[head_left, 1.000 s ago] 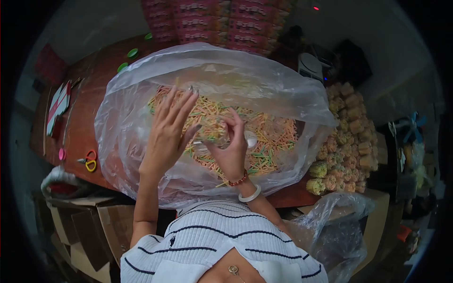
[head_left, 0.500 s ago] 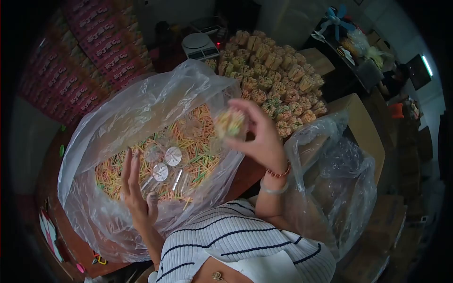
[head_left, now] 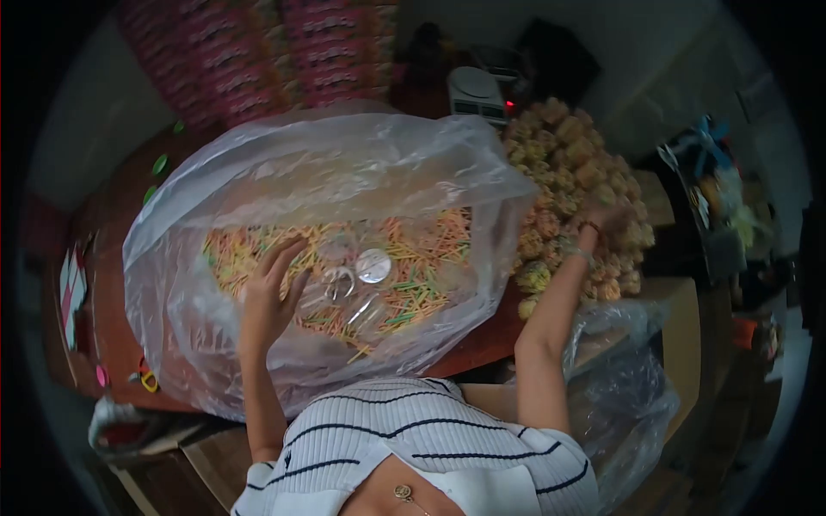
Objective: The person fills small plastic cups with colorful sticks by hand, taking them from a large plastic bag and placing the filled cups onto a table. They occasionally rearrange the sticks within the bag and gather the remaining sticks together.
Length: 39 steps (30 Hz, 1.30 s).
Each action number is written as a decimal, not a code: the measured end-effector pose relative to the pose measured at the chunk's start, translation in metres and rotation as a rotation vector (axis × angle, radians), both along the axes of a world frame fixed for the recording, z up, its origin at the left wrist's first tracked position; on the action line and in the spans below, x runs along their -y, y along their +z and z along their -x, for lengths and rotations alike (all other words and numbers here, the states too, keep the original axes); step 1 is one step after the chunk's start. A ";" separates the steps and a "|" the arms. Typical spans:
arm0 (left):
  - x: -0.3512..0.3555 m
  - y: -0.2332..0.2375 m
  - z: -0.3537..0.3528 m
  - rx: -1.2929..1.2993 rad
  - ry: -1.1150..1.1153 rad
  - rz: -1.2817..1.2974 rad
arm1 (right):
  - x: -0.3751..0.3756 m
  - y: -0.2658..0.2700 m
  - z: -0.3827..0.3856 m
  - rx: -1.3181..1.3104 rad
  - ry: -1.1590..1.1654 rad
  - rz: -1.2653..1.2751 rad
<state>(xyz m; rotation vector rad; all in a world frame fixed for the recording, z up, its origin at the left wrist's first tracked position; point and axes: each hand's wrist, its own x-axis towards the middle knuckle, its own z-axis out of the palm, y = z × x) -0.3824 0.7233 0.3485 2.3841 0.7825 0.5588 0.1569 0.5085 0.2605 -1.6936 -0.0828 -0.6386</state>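
A large clear plastic bag (head_left: 215, 146) lies open on the red-brown table (head_left: 107, 224). Inside it are many thin pastel sticks (head_left: 413, 292) and several clear containers, one with a round pale end (head_left: 373, 266). My left hand (head_left: 274, 288) hovers over the left part of the sticks, fingers apart and holding nothing. To the right, my right hand (head_left: 607, 219) reaches onto a big pile of stick-filled bundles (head_left: 568, 163). Its fingers are blurred and blend with the bundles, so what it touches or holds is unclear.
A white scale (head_left: 475, 90) stands behind the bag, and stacked pink packages (head_left: 232, 60) rise at the back left. A cardboard box (head_left: 684, 344) with clear plastic (head_left: 615, 370) is at the right. Yellow-handled scissors (head_left: 148, 376) lie near the left edge.
My right hand has moved from above the bag, where it held a stick-filled container, out over the bundle pile. My left hand has risen slightly, and the view has turned.
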 end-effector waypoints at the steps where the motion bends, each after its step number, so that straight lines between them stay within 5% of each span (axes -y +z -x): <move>1: -0.005 -0.003 -0.004 -0.015 -0.019 -0.029 | 0.017 0.025 0.010 0.006 0.028 0.022; 5: -0.007 -0.025 -0.020 -0.213 -0.192 -0.068 | 0.020 0.112 0.110 0.028 0.072 0.068; 7: -0.011 -0.040 -0.027 -0.145 -0.207 -0.029 | 0.006 0.133 0.185 0.050 0.661 -0.086; 11: -0.032 -0.072 -0.042 -0.050 -0.137 0.087 | -0.056 0.128 0.285 -0.093 1.558 0.431; 14: -0.048 -0.068 -0.042 -0.029 -0.114 0.123 | -0.116 0.095 0.312 -0.018 1.673 0.388; 16: -0.043 -0.046 -0.038 0.041 0.083 0.098 | -0.143 0.097 0.313 -0.165 1.484 0.984; 18: -0.042 -0.042 -0.029 0.173 0.132 0.039 | -0.162 0.091 0.316 -0.324 1.463 1.176; 20: -0.033 -0.031 -0.019 0.268 0.113 -0.065 | -0.181 0.045 0.318 -1.148 1.893 0.187; 24: -0.047 -0.027 0.021 0.273 -0.008 0.088 | -0.205 0.008 0.335 -0.971 2.090 -0.209; 26: -0.079 -0.025 0.058 0.068 0.011 0.015 | -0.216 -0.014 0.312 -0.163 2.050 0.222; 28: -0.133 -0.061 0.107 -0.050 -0.059 -0.028 | -0.258 -0.022 0.286 -0.537 1.939 -0.042; 30: -0.158 -0.077 0.138 -0.498 0.019 0.113 | -0.290 0.059 0.265 -0.883 2.665 -0.769; 31: -0.164 -0.089 0.147 -0.498 0.020 0.114 | -0.304 0.102 0.273 -0.885 2.666 -0.769; 34: -0.179 -0.117 0.148 -0.258 -0.074 -0.130 | -0.352 0.183 0.289 0.018 1.695 0.403; 37: -0.197 -0.130 0.129 -0.339 -0.028 -0.235 | -0.449 0.172 0.251 0.136 1.374 0.513; 39: -0.206 -0.127 0.115 -0.258 0.016 -0.117 | -0.440 0.175 0.250 0.137 1.405 0.496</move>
